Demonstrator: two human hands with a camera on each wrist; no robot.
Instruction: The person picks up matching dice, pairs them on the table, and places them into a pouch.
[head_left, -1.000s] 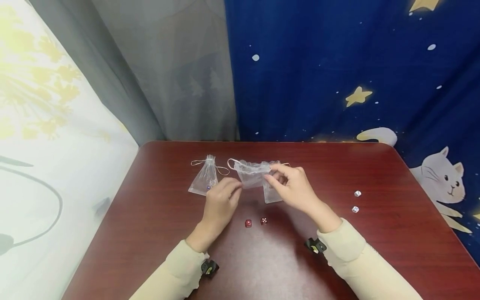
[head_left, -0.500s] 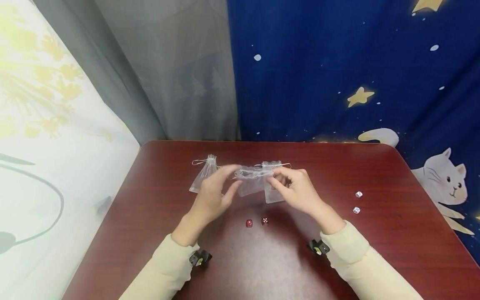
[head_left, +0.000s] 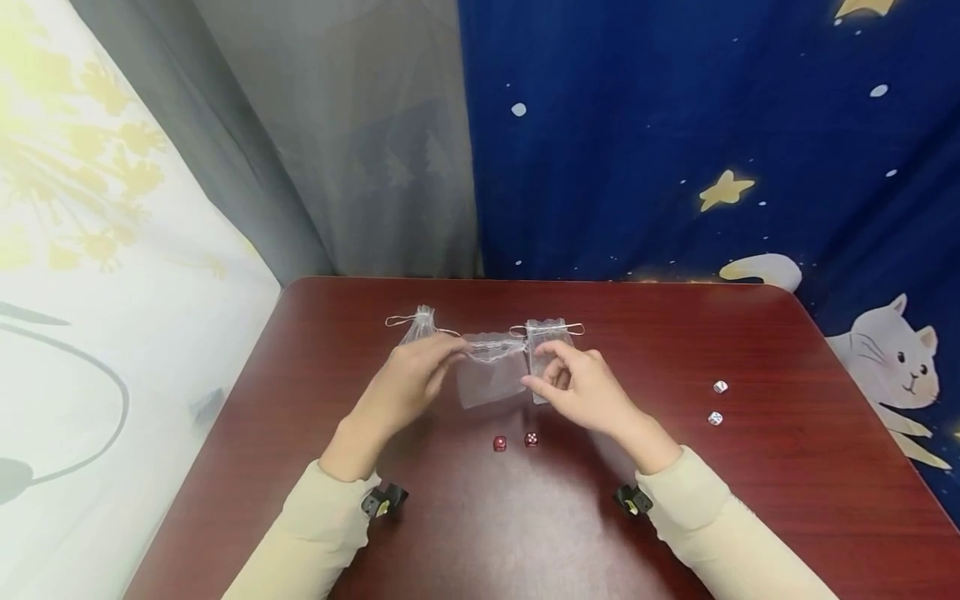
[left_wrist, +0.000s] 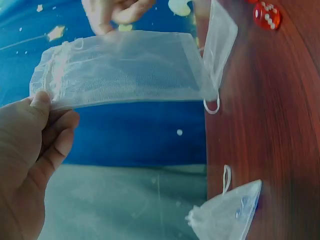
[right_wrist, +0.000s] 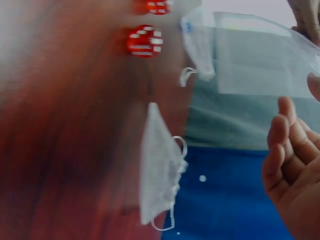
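A sheer white drawstring pouch (head_left: 491, 379) hangs over the table, its gathered top toward the far side. My left hand (head_left: 401, 375) pinches its top left corner between thumb and fingers; the left wrist view shows the thumb (left_wrist: 42, 100) pressed on the drawstring band. At the pouch's right edge is my right hand (head_left: 581, 383), thumb and index finger apart. Behind that hand lies a second pouch (head_left: 545, 329) with its cords out to both sides. A third pouch (head_left: 420, 325), cinched at the neck, is partly covered by my left hand; blue pieces (left_wrist: 242, 206) show inside it.
Two red dice, a left one (head_left: 500, 443) and a right one (head_left: 532, 439), lie in front of the held pouch. Two white dice, one farther (head_left: 721, 387) and one nearer (head_left: 715, 418), sit to the right. Curtains (head_left: 600, 167) hang behind the table's far edge.
My left hand has shifted left and taken the pouch's left corner. The right fingers have parted from their grip at the top right corner. The pouch now hangs wider and a little nearer me.
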